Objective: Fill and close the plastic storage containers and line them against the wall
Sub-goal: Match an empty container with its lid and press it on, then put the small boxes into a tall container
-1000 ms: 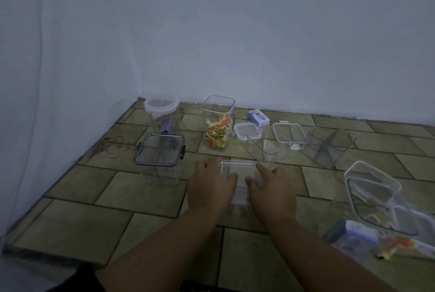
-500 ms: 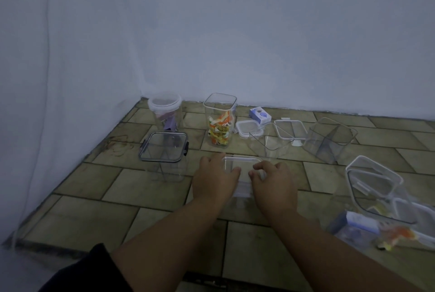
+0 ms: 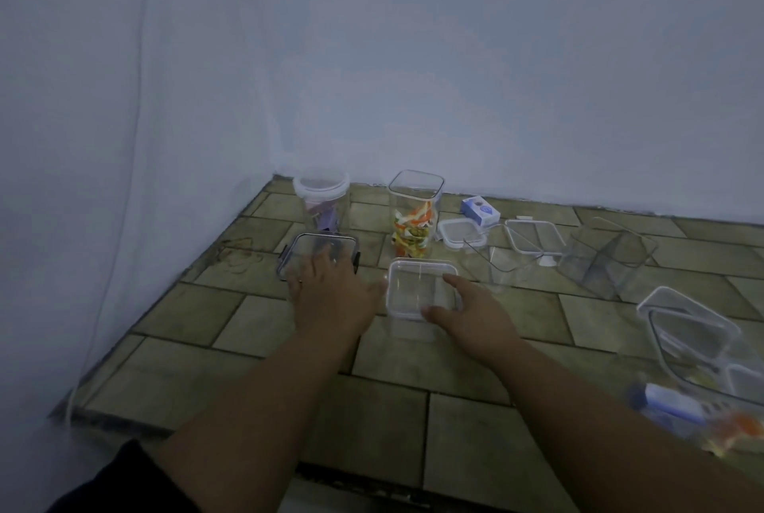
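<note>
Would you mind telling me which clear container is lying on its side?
The empty square container right of the loose lids, its open mouth tipped sideways; the others stand upright.

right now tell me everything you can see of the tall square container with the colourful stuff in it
The tall square container is clear plastic with rounded corners, standing upright on the tiled floor close to the back wall. Its top is open, with no lid on it. Orange, yellow, green and white pieces fill roughly the lower two thirds; what they are is too blurred to tell. Neither hand touches it. A round white-rimmed jar stands apart to its left, and a small lidded box sits just to its right.
</note>
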